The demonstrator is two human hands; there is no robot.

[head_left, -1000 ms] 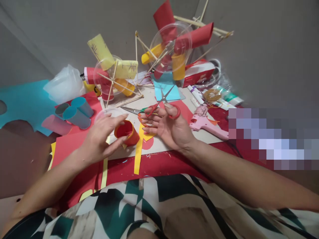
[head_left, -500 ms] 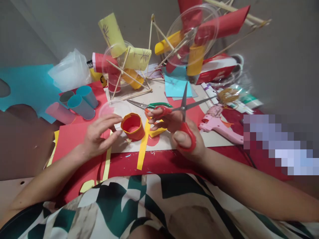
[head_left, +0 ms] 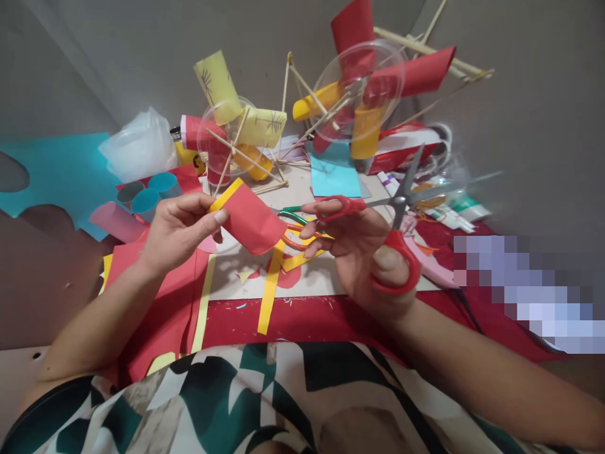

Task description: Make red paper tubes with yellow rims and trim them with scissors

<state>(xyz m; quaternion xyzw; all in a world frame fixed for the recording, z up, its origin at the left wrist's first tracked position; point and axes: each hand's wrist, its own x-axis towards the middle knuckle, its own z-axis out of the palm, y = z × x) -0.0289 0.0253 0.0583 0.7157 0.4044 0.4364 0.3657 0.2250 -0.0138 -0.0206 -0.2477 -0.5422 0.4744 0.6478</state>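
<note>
My left hand [head_left: 182,230] pinches the yellow-banded rim of a red paper cup [head_left: 253,217], holding it tilted on its side above the table. On my right hand [head_left: 363,252] hangs a pair of red-handled scissors [head_left: 401,200], thumb through one loop and a finger through the other, blades spread and pointing away from me. Below the cup, a yellow paper strip [head_left: 270,296] lies on the white board [head_left: 227,284]. Partly hidden behind the cup and my right fingers is a second pair of scissors with green and orange handles [head_left: 295,217].
Two stick-built pinwheels with clear plastic discs [head_left: 359,94] stand at the back. Blue paper tubes [head_left: 145,205] and a pink tube [head_left: 116,221] are at the left, near red paper sheets [head_left: 155,284]. A pink glue gun [head_left: 432,265] lies at the right.
My left hand has taken hold of the cup, lifted it off the board and tipped it sideways. My right hand with the scissors has moved right and nearer the camera.
</note>
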